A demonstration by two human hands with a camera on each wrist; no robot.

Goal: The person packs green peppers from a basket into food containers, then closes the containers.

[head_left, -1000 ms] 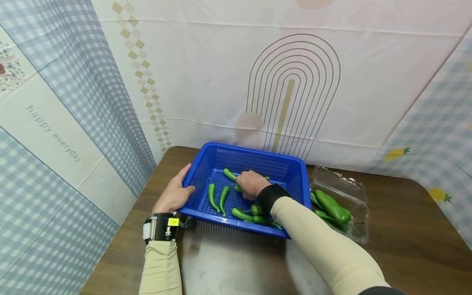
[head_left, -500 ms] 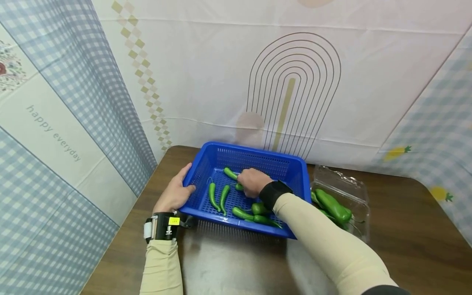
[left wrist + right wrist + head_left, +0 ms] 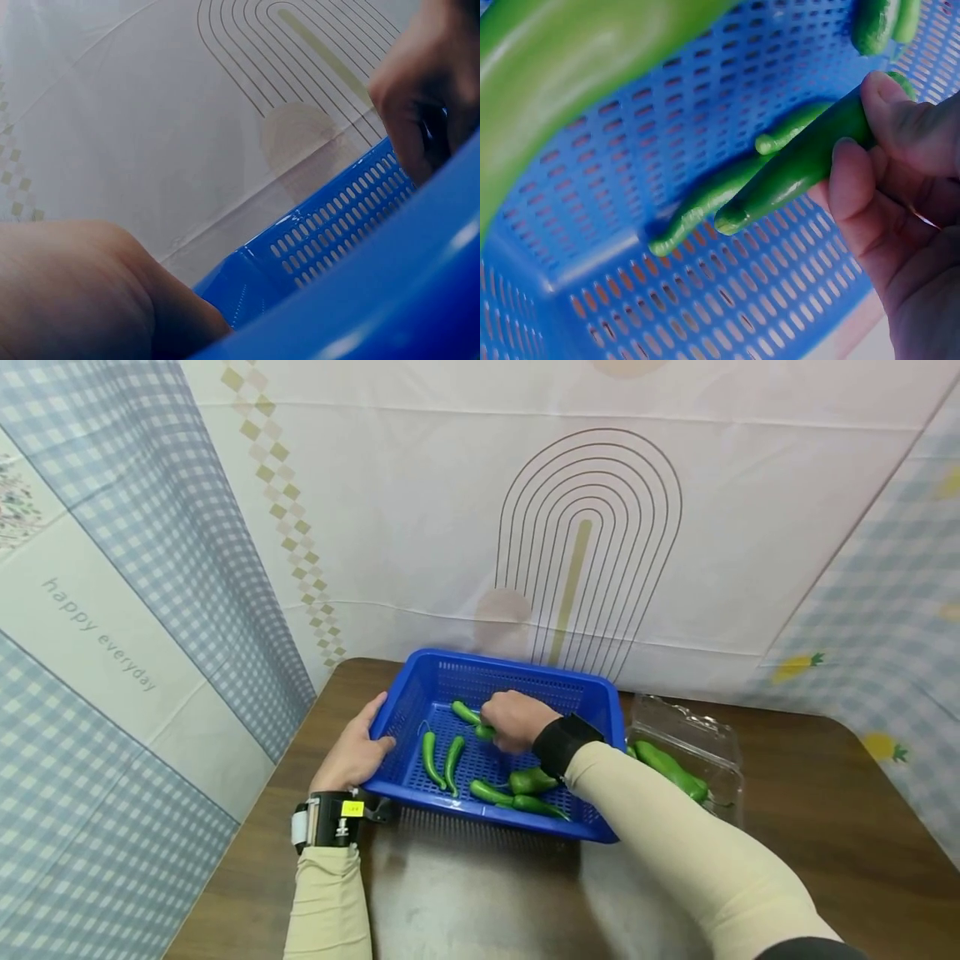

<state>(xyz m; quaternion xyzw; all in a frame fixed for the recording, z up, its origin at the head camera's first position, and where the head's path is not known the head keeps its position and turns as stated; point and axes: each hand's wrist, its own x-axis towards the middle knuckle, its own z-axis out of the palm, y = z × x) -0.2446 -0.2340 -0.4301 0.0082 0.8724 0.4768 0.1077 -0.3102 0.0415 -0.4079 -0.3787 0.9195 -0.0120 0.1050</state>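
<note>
My left hand [image 3: 352, 755] grips the left rim of a blue perforated plastic basket [image 3: 517, 824], its thumb on the inner side. Inside the basket is my right hand [image 3: 517, 720], pinching a slim green chili pepper [image 3: 802, 165] between thumb and fingers. Two more chilies, a longer one [image 3: 705, 204] and one beside it [image 3: 799, 126], lie just beneath the held one in the right wrist view. Two curved chilies lie at the basket's left, one of them the left chili [image 3: 431, 762]. Several green peppers, among them a thicker pepper [image 3: 531, 779], rest along its near side.
Right of the basket is an open clear plastic clamshell box [image 3: 686, 731] with large green peppers [image 3: 671, 768], partly behind my right forearm. Behind the wooden table [image 3: 817, 810] hangs a patterned cloth [image 3: 420, 510]. A metallic-looking surface [image 3: 465, 893] lies in front of the basket.
My right hand has shifted slightly back and to the right within the basket, showing more of the chili by its fingers. My left hand stays on the rim.
</note>
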